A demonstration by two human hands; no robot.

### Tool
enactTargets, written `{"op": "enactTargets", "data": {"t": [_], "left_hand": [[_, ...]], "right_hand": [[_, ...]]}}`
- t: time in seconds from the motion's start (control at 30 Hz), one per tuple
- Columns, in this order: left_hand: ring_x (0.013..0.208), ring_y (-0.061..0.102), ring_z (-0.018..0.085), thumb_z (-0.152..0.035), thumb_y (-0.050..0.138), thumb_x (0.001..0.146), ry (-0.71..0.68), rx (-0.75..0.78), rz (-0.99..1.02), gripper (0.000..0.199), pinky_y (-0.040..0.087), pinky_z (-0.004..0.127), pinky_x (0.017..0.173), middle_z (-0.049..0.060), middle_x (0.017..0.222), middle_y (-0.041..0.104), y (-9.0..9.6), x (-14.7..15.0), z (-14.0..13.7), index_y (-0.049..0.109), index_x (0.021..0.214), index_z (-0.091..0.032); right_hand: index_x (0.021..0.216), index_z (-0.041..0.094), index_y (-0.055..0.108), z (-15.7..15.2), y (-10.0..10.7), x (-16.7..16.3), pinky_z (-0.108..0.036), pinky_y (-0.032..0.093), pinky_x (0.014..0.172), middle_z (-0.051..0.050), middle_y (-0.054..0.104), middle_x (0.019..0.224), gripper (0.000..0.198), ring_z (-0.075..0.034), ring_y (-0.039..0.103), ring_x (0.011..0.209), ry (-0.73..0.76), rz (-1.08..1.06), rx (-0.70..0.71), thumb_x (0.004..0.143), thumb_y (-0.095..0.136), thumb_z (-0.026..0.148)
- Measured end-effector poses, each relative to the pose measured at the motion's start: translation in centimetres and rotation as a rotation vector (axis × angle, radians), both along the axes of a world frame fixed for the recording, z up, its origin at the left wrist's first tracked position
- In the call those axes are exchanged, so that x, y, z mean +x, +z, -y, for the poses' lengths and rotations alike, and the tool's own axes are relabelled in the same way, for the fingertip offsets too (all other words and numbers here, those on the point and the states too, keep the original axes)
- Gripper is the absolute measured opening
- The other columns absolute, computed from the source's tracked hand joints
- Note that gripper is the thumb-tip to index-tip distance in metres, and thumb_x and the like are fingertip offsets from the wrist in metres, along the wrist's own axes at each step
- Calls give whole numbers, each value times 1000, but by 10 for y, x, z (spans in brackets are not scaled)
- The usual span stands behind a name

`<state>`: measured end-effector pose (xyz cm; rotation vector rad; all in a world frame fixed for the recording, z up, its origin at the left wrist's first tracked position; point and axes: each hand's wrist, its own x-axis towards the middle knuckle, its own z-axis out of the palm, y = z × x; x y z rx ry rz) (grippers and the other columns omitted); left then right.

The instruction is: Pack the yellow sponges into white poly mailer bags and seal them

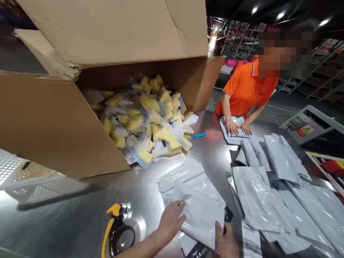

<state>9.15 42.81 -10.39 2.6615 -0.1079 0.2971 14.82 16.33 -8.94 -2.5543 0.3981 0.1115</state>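
My left hand (pixel 170 221) lies on a white plastic mailer bag (pixel 200 218) at the near edge of a shiny metal table (pixel 80 218). Its fingers are spread over the bag's left side. My right hand (pixel 225 242) grips the same bag's near right corner with the thumb on top. The bag tops a small stack of white mailer bags (pixel 182 177). Beyond it, a big cardboard box (pixel 53 122) lies on its side and spills several yellow and blue wrapped packets (pixel 150 125) onto the table.
A yellow and black tape dispenser (pixel 118 233) sits left of my left hand. Rows of grey filled mailers (pixel 271 186) cover the right of the table. A person in an orange shirt (pixel 248 89) presses both hands on a mailer stack (pixel 235 130). A blue pen (pixel 199 135) lies near the box. A perforated white tray (pixel 32 182) stands at left.
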Motion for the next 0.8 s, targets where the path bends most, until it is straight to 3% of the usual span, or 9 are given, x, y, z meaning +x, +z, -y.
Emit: {"op": "enactTargets", "data": {"t": [0.07, 0.13, 0.2, 0.3, 0.4, 0.5, 0.57, 0.63, 0.8], "left_hand": [[103, 68, 28, -21, 60, 95, 21, -16, -68, 43, 60, 43, 90, 10, 121, 70, -3, 2, 1, 62, 138, -21], [105, 67, 29, -19, 59, 94, 42, -66, -154, 46, 59, 45, 93, 11, 124, 68, 0, 3, 0, 60, 140, -22], [108, 65, 30, -21, 56, 95, 60, -159, -235, 45, 57, 46, 95, 12, 124, 67, 6, 4, -1, 61, 139, -20], [111, 62, 31, -27, 55, 93, 153, -430, -331, 39, 51, 47, 102, 13, 121, 66, 18, 10, -3, 67, 129, -19], [111, 61, 32, -44, 58, 88, 359, -899, -470, 36, 48, 48, 105, 12, 110, 66, 27, 22, -3, 72, 108, -18], [78, 67, 27, -70, 45, 86, 489, -1219, -616, 57, 57, 43, 74, 9, 88, 66, 33, 36, -3, 64, 89, -17], [60, 63, 22, -79, 41, 84, 497, -1343, -669, 65, 53, 36, 57, 8, 77, 65, 37, 41, -3, 60, 84, -18], [57, 63, 20, -80, 46, 81, 493, -1432, -689, 63, 51, 32, 53, 7, 70, 64, 39, 44, -3, 58, 78, -18], [50, 59, 18, -66, 52, 80, 528, -1410, -659, 46, 47, 29, 49, 2, 58, 59, 40, 43, -4, 55, 73, -21]], "right_hand": [[108, 27, 66, -20, 20, 17, -55, 54, 93, -18, 73, 112, 51, -42, 68, 109, 124, 197, -17, 84, 44, 67], [122, 20, 63, -58, 43, 38, -52, 48, 103, -19, 69, 126, 50, -38, 62, 122, 412, 365, -12, 92, 47, 57], [126, 20, 64, -104, 61, 57, -45, 45, 101, -13, 70, 127, 37, -32, 61, 122, 735, 268, -56, 99, 46, 39], [115, 19, 71, -159, 73, 78, -39, 42, 90, -9, 74, 113, 27, -29, 65, 111, 973, -4, -200, 96, 52, 21], [98, 18, 73, -175, 70, 83, -35, 39, 81, -7, 76, 99, 20, -26, 67, 98, 1025, -71, -234, 94, 54, 16], [94, 22, 73, -162, 64, 75, -33, 36, 79, -3, 74, 96, 23, -22, 64, 94, 1082, 14, -218, 97, 51, 15], [90, 23, 73, -150, 63, 66, -34, 34, 78, -2, 72, 92, 24, -21, 62, 89, 1124, 112, -201, 96, 53, 13], [89, 24, 73, -143, 65, 59, -34, 33, 77, -2, 70, 89, 23, -21, 60, 87, 1144, 162, -180, 95, 54, 12], [98, 25, 75, -150, 75, 60, -33, 35, 77, -2, 73, 91, 25, -20, 63, 88, 1141, 75, -183, 99, 51, 17]]}}
